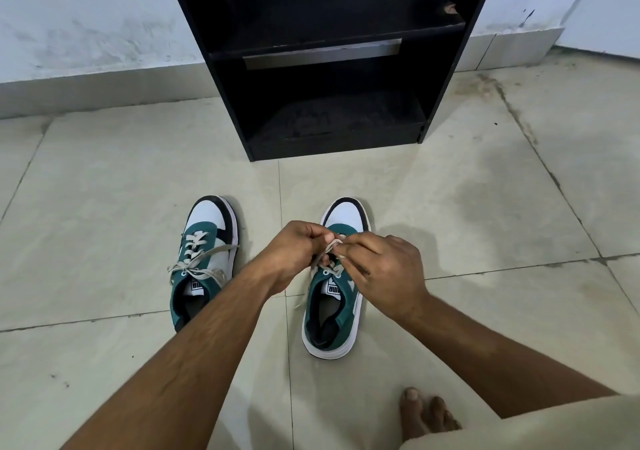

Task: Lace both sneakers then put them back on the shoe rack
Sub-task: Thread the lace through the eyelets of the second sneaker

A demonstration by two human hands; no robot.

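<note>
Lace (333,246): soft, limp, light; pinched closed between left hand (294,249) and right hand (384,269) over right sneaker (332,297). Grip near eyelets for control. Left sneaker (204,259), tied, beside left hand. Rack (329,69) beyond both hands, shelves empty.

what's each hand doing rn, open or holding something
Left hand: closed, pinching the lace of the right-side sneaker.
Right hand: closed, pinching the same lace.
</note>
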